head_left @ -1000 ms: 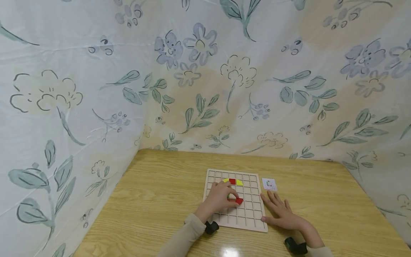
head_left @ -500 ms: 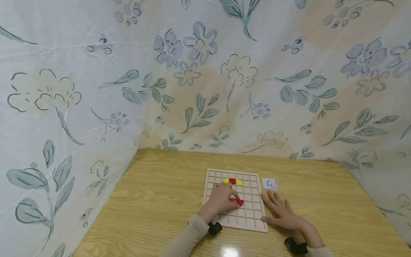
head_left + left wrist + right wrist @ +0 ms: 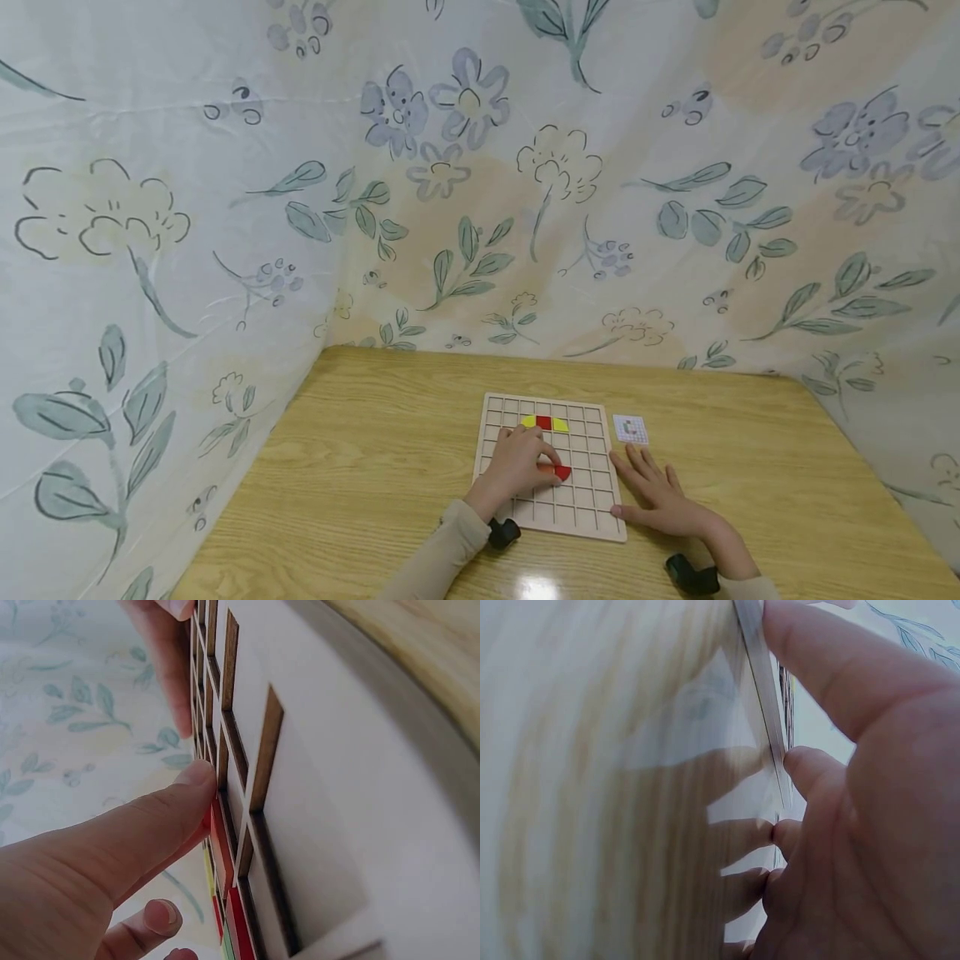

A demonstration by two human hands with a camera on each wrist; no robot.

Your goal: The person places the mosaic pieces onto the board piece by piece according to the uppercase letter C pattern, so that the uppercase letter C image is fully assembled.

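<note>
On the table lies a pale wooden board [image 3: 592, 500] with a grid of square cells. My left hand [image 3: 517, 467] reaches over its middle, thumb and index finger pinching a small red tile [image 3: 562, 473] with a rounded edge, down at the grid. In the left wrist view, an orange-red tile [image 3: 223, 847] sits in a cell by the thumb, with another red tile [image 3: 239, 922] and a green tile [image 3: 228, 946] below it. My right hand [image 3: 660, 500] lies with fingers spread, its thumb on the board's right edge and its other fingertips on the table.
Along an upper row of the board, a red square tile [image 3: 543, 423] sits between two yellow tiles [image 3: 559, 425]. A small printed card [image 3: 630, 429] lies right of the board on the wooden table [image 3: 360, 467]. Floral cloth [image 3: 480, 250] hangs behind and at both sides.
My left hand has shifted slightly right and nearer with the red tile, then almost stopped. A bit of green seen under the fingers earlier is now covered. The right hand stays in place.
</note>
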